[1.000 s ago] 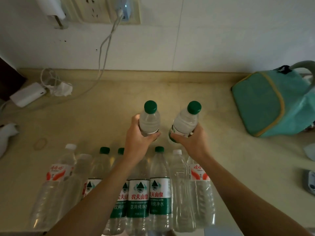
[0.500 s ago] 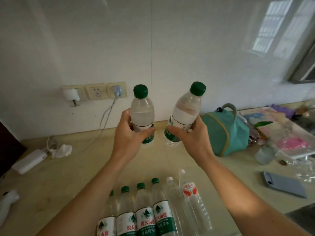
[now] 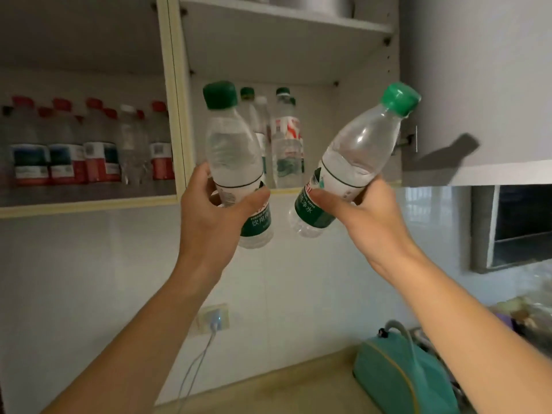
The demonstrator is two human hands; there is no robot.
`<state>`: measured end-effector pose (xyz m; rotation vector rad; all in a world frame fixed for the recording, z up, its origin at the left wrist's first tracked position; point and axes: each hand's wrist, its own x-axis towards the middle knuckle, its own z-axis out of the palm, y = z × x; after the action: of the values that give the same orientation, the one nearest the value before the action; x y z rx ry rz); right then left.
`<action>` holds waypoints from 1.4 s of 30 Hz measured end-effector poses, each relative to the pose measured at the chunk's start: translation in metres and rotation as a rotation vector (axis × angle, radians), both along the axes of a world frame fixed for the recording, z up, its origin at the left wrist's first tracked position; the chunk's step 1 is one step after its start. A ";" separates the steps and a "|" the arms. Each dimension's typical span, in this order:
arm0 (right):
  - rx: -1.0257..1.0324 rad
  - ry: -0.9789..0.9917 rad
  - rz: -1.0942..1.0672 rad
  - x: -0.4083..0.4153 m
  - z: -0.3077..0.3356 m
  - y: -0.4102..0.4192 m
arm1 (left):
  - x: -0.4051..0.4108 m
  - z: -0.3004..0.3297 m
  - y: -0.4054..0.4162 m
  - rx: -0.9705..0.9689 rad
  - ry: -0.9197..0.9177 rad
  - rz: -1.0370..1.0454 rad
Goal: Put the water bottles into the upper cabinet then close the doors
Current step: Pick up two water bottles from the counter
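My left hand (image 3: 213,215) grips a green-capped water bottle (image 3: 231,144), held upright in front of the upper cabinet (image 3: 176,115). In my right hand (image 3: 366,215) is a second green-capped bottle (image 3: 358,150), tilted to the right. Both sit just below and in front of the right compartment's lower shelf (image 3: 328,188), where a few bottles (image 3: 285,138) stand at the back. The left compartment holds a row of red-capped bottles (image 3: 86,144). The right door (image 3: 478,85) hangs open beside my right hand.
A teal bag (image 3: 400,375) lies on the beige counter (image 3: 268,389) at the lower right. A wall socket with a plugged charger (image 3: 213,321) and its cable sits on the tiled wall. A dark window frame (image 3: 516,225) is at the right.
Both hands have lifted the two bottles from the counter up to the open cabinet, and the view has swung upward from the counter to the shelves.
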<state>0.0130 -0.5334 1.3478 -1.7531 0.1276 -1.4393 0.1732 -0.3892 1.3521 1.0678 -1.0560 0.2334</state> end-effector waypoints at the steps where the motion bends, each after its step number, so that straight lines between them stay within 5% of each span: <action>1: -0.014 -0.016 0.003 0.000 0.018 -0.002 | -0.001 0.018 -0.001 -0.028 -0.007 -0.012; 13: 0.033 0.129 -0.015 0.014 0.121 -0.101 | 0.037 0.116 -0.069 0.086 0.055 0.057; 25: 0.027 0.319 -0.040 0.062 0.137 -0.155 | 0.099 0.125 -0.119 0.199 0.236 0.085; 42: -0.049 0.310 -0.201 0.102 0.123 -0.196 | 0.102 0.122 -0.184 0.325 0.189 -0.037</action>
<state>0.1146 -0.7292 1.4707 -2.0421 0.4459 -1.3069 0.2754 -0.5731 1.4741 1.3317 -0.9606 -0.0723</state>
